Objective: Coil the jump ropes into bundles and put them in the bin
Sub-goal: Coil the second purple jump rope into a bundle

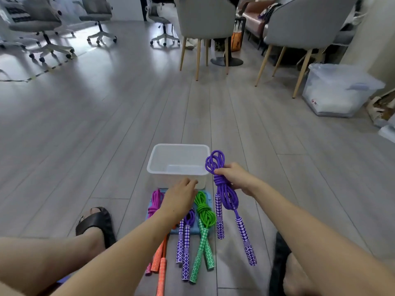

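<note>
Bin: the white plastic bin on the floor holds nothing yet.
In hand: right hand fingers clamped on a coiled purple jump rope, just right of the bin.
Left hand: fingers relaxed, apart, empty.
Left to do: green rope, second purple rope, pink rope and orange rope lie bundled near the bin.

Floor: grey wood-look planks, glossy, with light patches at far left. Tape line runs across the floor at left. Office chairs: several, grey seats on white wheeled bases, far left and centre. Armchairs: two, grey upholstery, slim wooden legs, far right of centre. Table base: round, dark, between the armchairs. Storage box: translucent, lidded, on the floor at right. Wall: pale, right edge.
</note>
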### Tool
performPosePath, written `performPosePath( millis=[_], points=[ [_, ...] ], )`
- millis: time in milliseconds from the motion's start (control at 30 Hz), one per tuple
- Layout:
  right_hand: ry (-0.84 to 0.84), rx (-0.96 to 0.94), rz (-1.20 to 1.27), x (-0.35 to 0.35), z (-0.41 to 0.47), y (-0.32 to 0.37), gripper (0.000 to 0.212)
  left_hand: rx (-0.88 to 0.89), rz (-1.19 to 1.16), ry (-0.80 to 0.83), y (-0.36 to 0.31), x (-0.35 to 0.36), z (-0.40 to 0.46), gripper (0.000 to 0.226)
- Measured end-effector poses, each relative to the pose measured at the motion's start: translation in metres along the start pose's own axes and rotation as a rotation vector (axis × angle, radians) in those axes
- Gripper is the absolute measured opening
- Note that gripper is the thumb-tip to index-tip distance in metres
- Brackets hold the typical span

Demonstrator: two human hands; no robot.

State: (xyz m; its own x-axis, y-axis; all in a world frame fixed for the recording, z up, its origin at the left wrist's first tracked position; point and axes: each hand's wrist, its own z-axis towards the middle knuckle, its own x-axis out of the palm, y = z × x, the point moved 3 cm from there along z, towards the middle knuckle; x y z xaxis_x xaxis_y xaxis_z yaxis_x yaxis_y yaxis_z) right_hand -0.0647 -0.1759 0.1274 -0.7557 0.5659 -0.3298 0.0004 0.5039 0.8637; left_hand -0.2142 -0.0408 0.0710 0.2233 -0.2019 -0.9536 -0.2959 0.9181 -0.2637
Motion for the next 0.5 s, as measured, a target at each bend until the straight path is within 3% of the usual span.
performPosePath(
  millis=[233, 367, 500],
  points=[
    [-0.001, 0.198, -0.127, 0.037, 0.065, -0.09, 0.019, -0.087, 0.146, 0.152, 0.049, 0.069, -0.002, 0.031],
    [-0.021, 0.231, -0.294, 0.055, 0.085, -0.127, 0.022, -0.167, 0.138, 0.241, 0.063, 0.098, -0.002, 0.033],
    [-0.034, 0.231, -0.279, 0.073, 0.102, -0.148, 0.024, -0.193, 0.108, 0.297, 0.064, 0.117, -0.002, 0.035]
  ],
)
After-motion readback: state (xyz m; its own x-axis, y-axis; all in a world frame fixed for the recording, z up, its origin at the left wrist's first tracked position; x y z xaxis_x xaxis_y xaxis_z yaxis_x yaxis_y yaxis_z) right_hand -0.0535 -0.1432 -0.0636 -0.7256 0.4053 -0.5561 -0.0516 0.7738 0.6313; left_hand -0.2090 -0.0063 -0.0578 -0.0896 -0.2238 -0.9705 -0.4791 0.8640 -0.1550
